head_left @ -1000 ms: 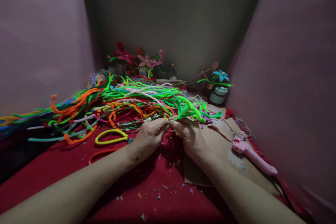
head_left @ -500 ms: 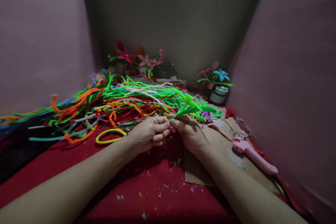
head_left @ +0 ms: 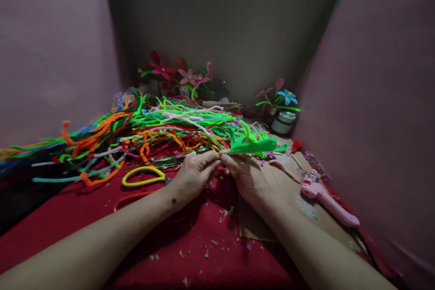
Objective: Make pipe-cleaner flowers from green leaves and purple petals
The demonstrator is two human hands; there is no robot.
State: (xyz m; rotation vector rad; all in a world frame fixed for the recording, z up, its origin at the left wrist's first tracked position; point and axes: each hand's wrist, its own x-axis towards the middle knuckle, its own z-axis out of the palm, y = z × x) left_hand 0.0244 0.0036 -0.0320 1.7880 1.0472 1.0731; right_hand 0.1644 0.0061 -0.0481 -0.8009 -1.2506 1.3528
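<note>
1. From my remote seat, I see the bright green, leaf-shaped piece of fuzzy stems [head_left: 253, 146] just beyond the fingertips, spreading over the right hand [head_left: 249, 179].
2. Left hand [head_left: 195, 174]: thumb and forefinger pinched on the narrow base. Right hand: thumb and fingers closed on the same base, nearly touching the left. Exact contact partly hidden.
3. Handling, my judgement: very light, soft pile, probably bendable wire inside; not slippery. Leaves could crush or twist out of shape. Best hold is low on the narrow base, off the leaves.
4. Long axis runs roughly crosswise. Base points toward the left hand; the longest leaf points rightward, close to level, while shorter tips fan up and away.
5. Around: tangled heap of multicoloured fuzzy stems [head_left: 190, 120] beyond the left hand; yellow-and-red-handled scissors [head_left: 141, 185] left of it; pink plastic glue gun [head_left: 331, 205] right of the right hand, on brown cardboard [head_left: 256, 229].
</note>
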